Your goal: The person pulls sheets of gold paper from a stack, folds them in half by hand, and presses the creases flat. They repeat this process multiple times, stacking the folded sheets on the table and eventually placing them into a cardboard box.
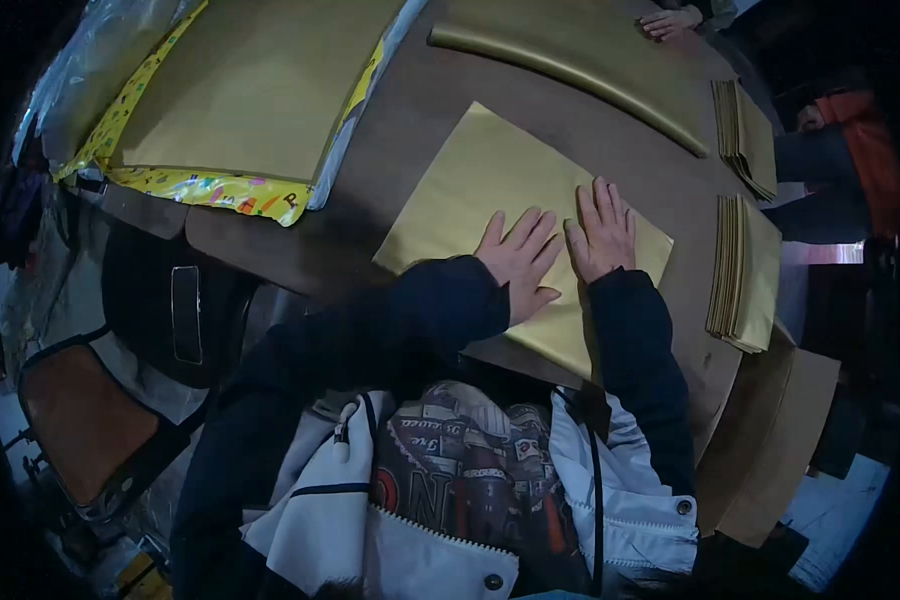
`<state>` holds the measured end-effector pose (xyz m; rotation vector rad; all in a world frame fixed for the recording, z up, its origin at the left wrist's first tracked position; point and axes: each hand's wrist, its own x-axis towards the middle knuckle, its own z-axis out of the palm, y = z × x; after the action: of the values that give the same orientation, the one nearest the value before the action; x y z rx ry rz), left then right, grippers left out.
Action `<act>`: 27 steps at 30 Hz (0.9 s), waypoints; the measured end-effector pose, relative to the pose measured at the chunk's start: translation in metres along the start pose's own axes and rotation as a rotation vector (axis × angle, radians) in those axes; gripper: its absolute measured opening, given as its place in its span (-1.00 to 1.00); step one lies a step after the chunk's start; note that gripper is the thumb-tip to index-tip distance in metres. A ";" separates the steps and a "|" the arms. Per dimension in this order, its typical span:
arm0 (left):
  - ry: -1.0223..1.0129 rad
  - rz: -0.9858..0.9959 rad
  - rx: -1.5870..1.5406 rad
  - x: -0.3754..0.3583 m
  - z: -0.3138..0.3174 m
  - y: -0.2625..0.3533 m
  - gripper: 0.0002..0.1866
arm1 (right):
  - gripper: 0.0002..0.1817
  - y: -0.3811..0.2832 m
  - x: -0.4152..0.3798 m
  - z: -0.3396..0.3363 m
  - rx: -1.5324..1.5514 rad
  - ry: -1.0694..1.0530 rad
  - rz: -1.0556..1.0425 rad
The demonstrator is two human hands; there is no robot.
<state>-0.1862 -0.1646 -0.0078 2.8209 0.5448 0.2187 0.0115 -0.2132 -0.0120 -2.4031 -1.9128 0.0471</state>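
Observation:
A folded sheet of gold paper (460, 170) lies at a slant on the brown table in front of me. My left hand (518, 262) is pressed flat on its middle, fingers spread. Just to the right, my right hand (604, 232) rests flat on the same sheet near its right side, fingers stretched out. Neither hand grips anything. Part of the sheet is hidden under my hands and right sleeve.
Large gold sheets (250, 90) lie on yellow printed wrapping (210, 195) at the left. Across the table, another person's hand (670, 22) touches a curled gold sheet (570, 75). Folded stacks (755, 270) line the right edge, above a cardboard box (770, 440). A chair (90, 415) stands left.

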 end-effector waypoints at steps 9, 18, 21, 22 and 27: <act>0.034 -0.364 0.161 -0.111 -0.037 -0.098 -0.31 | -0.36 0.003 0.000 0.003 -0.009 -0.002 -0.004; -0.125 -0.043 -0.037 -0.078 -0.022 0.001 -0.20 | -0.33 -0.002 0.003 -0.004 -0.087 -0.108 0.014; -0.098 0.268 -0.090 -0.050 0.006 0.047 -0.13 | -0.28 0.001 0.004 -0.003 -0.075 -0.122 -0.043; -0.093 0.322 -0.101 -0.039 0.014 0.062 -0.13 | -0.27 0.002 0.004 -0.005 -0.072 -0.144 -0.044; 0.008 0.550 -0.071 -0.015 0.062 0.121 -0.24 | -0.25 -0.001 0.003 -0.003 -0.037 -0.148 -0.057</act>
<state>-0.1466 -0.2925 -0.0342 2.8345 -0.2474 0.3416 0.0112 -0.2099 -0.0084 -2.4300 -2.0613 0.1935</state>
